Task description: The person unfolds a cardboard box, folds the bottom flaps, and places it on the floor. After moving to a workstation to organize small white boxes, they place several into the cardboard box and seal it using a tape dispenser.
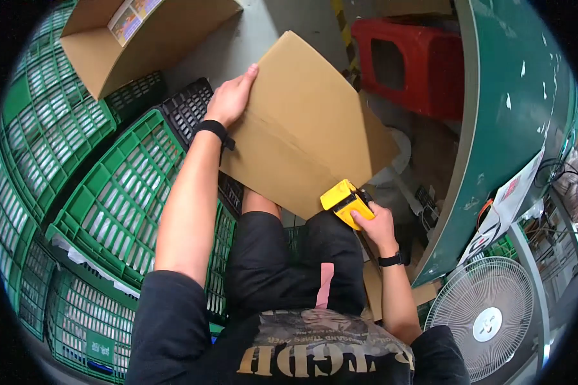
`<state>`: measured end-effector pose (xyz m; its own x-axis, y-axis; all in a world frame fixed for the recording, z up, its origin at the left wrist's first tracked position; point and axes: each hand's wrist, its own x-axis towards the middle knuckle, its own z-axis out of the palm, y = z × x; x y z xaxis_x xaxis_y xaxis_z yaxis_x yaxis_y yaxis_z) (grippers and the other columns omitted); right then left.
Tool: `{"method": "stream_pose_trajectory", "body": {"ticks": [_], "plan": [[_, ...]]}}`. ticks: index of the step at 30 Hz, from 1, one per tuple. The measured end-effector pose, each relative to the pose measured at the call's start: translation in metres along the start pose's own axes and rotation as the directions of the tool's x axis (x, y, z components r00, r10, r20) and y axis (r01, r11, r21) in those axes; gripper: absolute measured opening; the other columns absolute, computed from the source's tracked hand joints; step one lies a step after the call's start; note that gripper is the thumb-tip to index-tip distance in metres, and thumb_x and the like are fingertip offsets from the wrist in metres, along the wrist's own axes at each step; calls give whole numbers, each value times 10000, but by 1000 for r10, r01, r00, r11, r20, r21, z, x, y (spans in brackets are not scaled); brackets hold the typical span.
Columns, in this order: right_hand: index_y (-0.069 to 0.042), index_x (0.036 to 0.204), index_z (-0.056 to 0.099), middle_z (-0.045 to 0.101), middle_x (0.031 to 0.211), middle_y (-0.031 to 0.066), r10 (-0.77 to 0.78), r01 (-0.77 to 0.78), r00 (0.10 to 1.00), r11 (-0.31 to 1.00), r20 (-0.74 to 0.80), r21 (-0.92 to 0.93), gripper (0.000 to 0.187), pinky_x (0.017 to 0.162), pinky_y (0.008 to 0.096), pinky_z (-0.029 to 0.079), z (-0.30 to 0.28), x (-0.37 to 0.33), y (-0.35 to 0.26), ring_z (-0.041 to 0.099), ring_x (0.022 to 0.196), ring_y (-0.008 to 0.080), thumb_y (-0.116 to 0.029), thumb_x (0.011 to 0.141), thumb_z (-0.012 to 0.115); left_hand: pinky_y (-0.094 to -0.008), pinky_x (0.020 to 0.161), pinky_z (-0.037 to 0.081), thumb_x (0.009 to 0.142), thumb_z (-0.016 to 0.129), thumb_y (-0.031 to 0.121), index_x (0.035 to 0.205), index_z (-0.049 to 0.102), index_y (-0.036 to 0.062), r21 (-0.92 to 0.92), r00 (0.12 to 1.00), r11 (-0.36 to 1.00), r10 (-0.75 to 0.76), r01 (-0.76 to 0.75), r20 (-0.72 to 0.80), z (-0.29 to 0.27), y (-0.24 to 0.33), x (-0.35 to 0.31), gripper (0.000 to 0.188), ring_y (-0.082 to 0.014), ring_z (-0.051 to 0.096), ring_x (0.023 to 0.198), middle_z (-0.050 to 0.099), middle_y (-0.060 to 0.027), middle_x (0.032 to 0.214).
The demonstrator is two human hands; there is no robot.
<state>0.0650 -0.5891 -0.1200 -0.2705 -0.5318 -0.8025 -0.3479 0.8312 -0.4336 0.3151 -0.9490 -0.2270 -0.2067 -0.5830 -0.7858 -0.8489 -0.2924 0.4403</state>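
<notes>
A brown cardboard box [295, 122] is tilted in front of me, above my thighs. My left hand [230, 99] grips its left edge, fingers stretched along the board toward the upper corner. At the box's lower right, my right hand [376, 226] is closed round a yellow and black handheld tool that looks like a tape dispenser [348, 202]. The tool's front end lies against or just over the box's lower edge; I cannot tell whether it touches. The underside of the box is hidden.
Green plastic crates [125, 205] stand stacked on my left, with a black crate [185, 109] behind. Another open carton [154, 45] is at upper left. A red plastic stool [411, 64] sits beyond the green table [514, 115]. A fan [488, 321] stands at lower right.
</notes>
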Motion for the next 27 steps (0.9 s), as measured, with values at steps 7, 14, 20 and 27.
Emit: {"method": "stream_pose_trajectory", "body": {"ticks": [7, 14, 20, 27], "plan": [[27, 857, 659, 679, 822, 227, 77, -83, 996, 987, -42, -141, 438, 637, 376, 499, -30, -14, 63, 684, 742, 319, -374, 737, 786, -405, 1080, 359, 935, 269, 730, 1258, 621, 19, 11, 996, 997, -77, 77, -38, 4, 0, 2, 857, -390, 500, 1281, 577, -255, 1306], [32, 843, 664, 670, 746, 193, 77, -77, 994, 997, -74, 0, 359, 615, 359, 488, -25, -27, 87, 679, 683, 300, -281, 715, 784, -407, 1068, 365, 938, 257, 731, 1232, 620, -26, -20, 997, 999, -45, 44, -57, 6, -14, 9, 890, -394, 506, 1268, 586, -278, 1280], [31, 883, 670, 675, 775, 195, 28, -36, 998, 989, -55, -141, 324, 635, 356, 496, -21, -27, 134, 688, 714, 282, -254, 760, 765, -412, 1053, 372, 941, 235, 730, 1191, 635, -47, -11, 995, 998, -60, 59, -77, 7, -5, 8, 910, -407, 521, 1243, 609, -276, 1243], [18, 938, 673, 682, 813, 199, 64, -69, 997, 993, -45, -96, 363, 668, 372, 506, -4, -5, 153, 687, 754, 320, -302, 790, 761, -437, 1148, 261, 972, 346, 622, 1443, 390, -42, 218, 829, 965, 238, -144, -507, 32, -4, 0, 815, -378, 337, 1407, 373, -267, 1496]]}}
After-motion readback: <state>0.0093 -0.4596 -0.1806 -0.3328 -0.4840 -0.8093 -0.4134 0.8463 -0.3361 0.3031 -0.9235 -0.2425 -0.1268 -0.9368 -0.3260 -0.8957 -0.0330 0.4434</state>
